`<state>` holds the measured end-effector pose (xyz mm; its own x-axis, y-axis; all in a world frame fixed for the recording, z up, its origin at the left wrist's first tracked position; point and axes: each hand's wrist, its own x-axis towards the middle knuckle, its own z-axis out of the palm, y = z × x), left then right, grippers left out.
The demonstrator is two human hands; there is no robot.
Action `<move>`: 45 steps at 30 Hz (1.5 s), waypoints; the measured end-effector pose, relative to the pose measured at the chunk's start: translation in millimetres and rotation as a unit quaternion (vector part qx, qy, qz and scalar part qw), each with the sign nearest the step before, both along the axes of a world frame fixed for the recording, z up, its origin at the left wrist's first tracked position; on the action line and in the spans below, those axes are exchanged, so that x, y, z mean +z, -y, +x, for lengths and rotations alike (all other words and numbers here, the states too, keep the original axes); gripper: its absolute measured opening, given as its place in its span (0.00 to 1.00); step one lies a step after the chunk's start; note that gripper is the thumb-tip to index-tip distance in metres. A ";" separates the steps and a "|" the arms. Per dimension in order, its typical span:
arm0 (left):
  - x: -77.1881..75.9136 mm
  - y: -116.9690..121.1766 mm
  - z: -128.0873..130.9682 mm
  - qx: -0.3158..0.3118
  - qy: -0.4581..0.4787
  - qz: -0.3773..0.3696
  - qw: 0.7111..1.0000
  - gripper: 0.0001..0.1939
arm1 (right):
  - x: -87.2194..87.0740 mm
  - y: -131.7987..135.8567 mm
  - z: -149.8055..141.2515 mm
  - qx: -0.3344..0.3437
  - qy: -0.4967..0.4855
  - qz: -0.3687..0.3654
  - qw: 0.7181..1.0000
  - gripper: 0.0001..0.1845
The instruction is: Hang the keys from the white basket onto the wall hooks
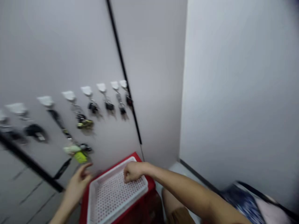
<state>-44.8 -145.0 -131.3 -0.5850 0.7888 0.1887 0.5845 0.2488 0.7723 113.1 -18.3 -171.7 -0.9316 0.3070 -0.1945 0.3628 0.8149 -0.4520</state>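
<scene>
The person's right hand is over the white perforated tray on the red crate, its grip curled closed, though whether it pinches anything cannot be told. The left hand, its grip spread with thumb and forefinger apart, is left of the tray, near the hanging lanyard's yellow-green tag. Beyond, key bunches hang from white hooks on the wall.

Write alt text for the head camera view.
A right hand curls over a white perforated tray on something red; the left hand, open, is beside it, near a lime tag. Behind, keys hang from white hooks.
</scene>
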 end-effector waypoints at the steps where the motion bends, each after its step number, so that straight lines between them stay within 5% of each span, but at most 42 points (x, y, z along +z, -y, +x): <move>1: 4.2 -6.3 0.8 -0.030 0.035 0.020 0.999 0.15 | 14.9 -4.3 -4.5 -0.010 -0.026 -0.003 1.000 0.09; 4: 40.0 -23.6 15.4 -0.156 0.118 0.124 0.973 0.29 | 76.3 -9.7 -17.6 -0.039 -0.214 -0.028 0.976 0.18; 8: 116.8 -28.5 46.2 -0.247 0.113 0.301 0.914 0.39 | 157.3 5.4 -23.1 -0.045 -0.559 -0.064 0.825 0.29; 10: 144.4 -27.7 56.4 -0.264 0.108 0.355 0.890 0.40 | 178.6 14.2 -22.6 -0.030 -0.630 -0.076 0.772 0.33; 12: 157.3 -28.1 60.9 -0.268 0.108 0.374 0.881 0.40 | 185.5 19.2 -22.5 -0.025 -0.648 -0.084 0.757 0.35; 27: 138.7 -29.9 52.0 -0.331 0.180 0.352 0.857 0.40 | 169.9 21.8 -25.9 0.001 -0.612 -0.134 0.779 0.35; 37: 131.8 -39.3 50.5 -0.373 0.245 0.357 0.821 0.40 | 171.7 9.6 -12.8 0.024 -0.647 -0.217 0.730 0.35; 45: 126.6 -43.7 59.5 -0.390 0.293 0.349 0.800 0.41 | 166.7 18.2 -12.0 0.050 -0.626 -0.282 0.725 0.36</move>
